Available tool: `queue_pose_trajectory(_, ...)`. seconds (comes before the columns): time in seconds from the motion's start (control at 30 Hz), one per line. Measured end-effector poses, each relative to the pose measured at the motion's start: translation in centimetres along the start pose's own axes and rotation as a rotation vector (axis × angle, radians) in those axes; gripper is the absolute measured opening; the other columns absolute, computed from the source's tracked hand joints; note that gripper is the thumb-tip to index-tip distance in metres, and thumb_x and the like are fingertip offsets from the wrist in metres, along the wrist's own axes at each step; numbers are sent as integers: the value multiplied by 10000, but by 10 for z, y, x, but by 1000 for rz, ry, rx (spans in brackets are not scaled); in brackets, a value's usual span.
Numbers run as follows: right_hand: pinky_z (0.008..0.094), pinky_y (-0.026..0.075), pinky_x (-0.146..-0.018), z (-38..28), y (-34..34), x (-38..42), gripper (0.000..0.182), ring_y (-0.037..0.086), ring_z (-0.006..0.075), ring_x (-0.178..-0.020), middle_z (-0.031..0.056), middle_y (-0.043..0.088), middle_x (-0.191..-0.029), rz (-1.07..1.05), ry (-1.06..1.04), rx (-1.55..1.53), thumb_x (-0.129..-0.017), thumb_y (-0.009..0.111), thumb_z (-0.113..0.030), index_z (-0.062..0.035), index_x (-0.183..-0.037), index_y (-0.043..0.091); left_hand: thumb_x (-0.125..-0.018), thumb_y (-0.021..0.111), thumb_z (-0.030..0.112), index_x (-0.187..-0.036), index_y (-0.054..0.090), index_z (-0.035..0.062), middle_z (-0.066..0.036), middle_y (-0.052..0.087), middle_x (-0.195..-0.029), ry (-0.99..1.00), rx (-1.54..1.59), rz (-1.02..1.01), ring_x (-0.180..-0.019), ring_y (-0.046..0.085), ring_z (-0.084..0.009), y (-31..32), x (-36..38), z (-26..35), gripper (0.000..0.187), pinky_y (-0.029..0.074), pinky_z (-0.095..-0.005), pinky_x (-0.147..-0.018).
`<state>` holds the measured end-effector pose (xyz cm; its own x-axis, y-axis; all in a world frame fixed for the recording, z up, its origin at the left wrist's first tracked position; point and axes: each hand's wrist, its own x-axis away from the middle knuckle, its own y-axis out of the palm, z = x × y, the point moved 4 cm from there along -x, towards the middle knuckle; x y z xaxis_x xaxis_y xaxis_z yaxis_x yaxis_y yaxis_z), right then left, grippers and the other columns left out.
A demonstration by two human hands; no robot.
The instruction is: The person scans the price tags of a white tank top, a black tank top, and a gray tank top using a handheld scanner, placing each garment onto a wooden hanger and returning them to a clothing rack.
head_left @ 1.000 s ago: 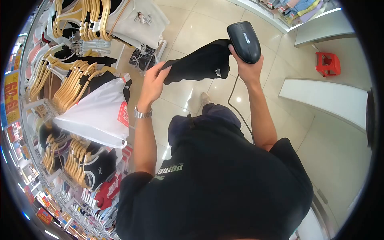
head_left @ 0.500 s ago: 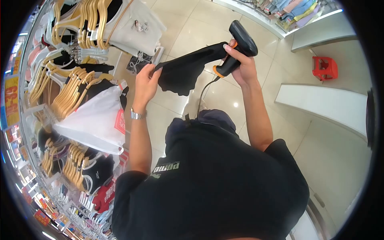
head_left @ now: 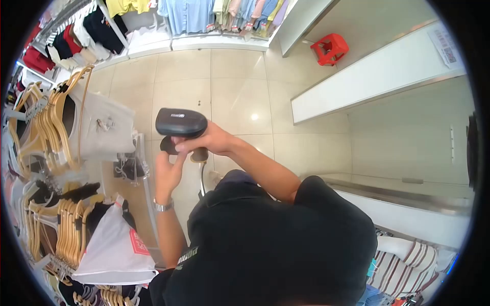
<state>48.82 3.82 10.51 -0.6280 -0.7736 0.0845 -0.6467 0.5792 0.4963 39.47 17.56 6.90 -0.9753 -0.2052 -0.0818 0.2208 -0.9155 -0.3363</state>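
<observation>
A black barcode scanner point(head_left: 181, 122) is gripped in my right hand point(head_left: 217, 141), its head toward the left and its cord running down toward my body. Just below the scanner head, a small bunched part of a black garment point(head_left: 167, 146) shows between my two hands. My left hand point(head_left: 169, 172), with a metal watch on the wrist, has its fingers closed at that garment, against my right thumb. Most of the garment is hidden by the scanner and my hands.
At left, a rack holds clothes on wooden hangers point(head_left: 61, 127) and a white bag point(head_left: 115, 250). A red stool point(head_left: 331, 49) stands at upper right, by a long white panel point(head_left: 367, 76). More clothes point(head_left: 186, 16) hang along the far wall. Striped clothing point(head_left: 403, 265) appears at lower right.
My view has turned toward the right. My right hand has brought the scanner left, close to my left hand, and the black garment, stretched out before, is now bunched and mostly hidden.
</observation>
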Motion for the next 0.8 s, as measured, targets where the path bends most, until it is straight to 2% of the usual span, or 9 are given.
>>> queue_pose_trajectory(0.13,308,516,-793,-9,-12,0,279,633,131,-861,42,697,-961,78,39,128,-786,802,-51,-29,-1037,682,-951,692,227,-1018,633,-56,-82,686,-736,-138,63,-33,-619,645,-139,5,-20,7,297,526,-261,-611)
queue_pose_trajectory(0.23,320,535,-803,-13,-38,4,309,662,158,-910,75,706,-1027,235,2,152,-811,775,-44,-13,-1099,668,-993,634,212,-997,638,-39,-86,691,-763,-246,316,-11,-646,645,-124,11,-42,-8,251,515,-250,-589)
queue_pose_trajectory(0.3,360,551,-867,4,-66,12,381,693,204,-1020,109,710,-1119,348,53,163,-839,735,-9,1,-1207,635,-1033,570,254,-1033,642,-30,-79,694,-782,-237,284,-18,-663,652,-124,5,-49,-11,294,525,-255,-599)
queue_pose_trajectory(0.33,356,553,-832,11,-75,16,296,707,202,-958,103,715,-1085,400,111,137,-861,725,-61,-9,-1142,652,-1039,556,262,-1060,640,-33,-79,695,-792,-273,316,-29,-671,656,-129,3,-50,-9,308,528,-257,-610)
queue_pose_trajectory(0.47,323,529,-813,71,-106,22,237,675,162,-996,68,697,-1086,449,418,205,-834,781,-189,-75,-1005,663,-1059,505,277,-1156,622,-55,-101,708,-888,-290,420,-2,-726,676,-146,-5,-55,-4,365,546,-267,-655)
queue_pose_trajectory(0.5,327,519,-831,86,-111,20,277,642,149,-1032,48,683,-1096,436,467,208,-829,796,-211,-86,-1041,669,-1063,494,281,-1177,613,-59,-111,709,-922,-290,454,14,-744,679,-148,-6,-56,1,378,549,-270,-663)
queue_pose_trajectory(0.57,336,518,-773,108,-106,8,265,623,132,-941,21,688,-978,490,542,216,-816,818,-233,-83,-999,698,-1069,470,287,-1217,594,-68,-130,710,-988,-285,524,50,-778,686,-153,-17,-58,10,404,556,-275,-681)
queue_pose_trajectory(0.67,347,516,-785,153,-107,-28,311,619,149,-934,29,671,-1036,372,555,169,-829,818,-227,-77,-1067,682,-1074,447,298,-1281,563,-71,-146,706,-1085,-268,564,-12,-835,693,-156,-39,-57,14,439,564,-280,-696)
queue_pose_trajectory(0.8,373,520,-843,137,-65,-82,405,633,197,-997,75,643,-1153,199,488,-275,-903,755,-221,-67,-1250,614,-1079,422,267,-1332,532,-85,-163,692,-1125,-229,613,-147,-907,703,-200,-75,-67,17,447,583,-315,-771)
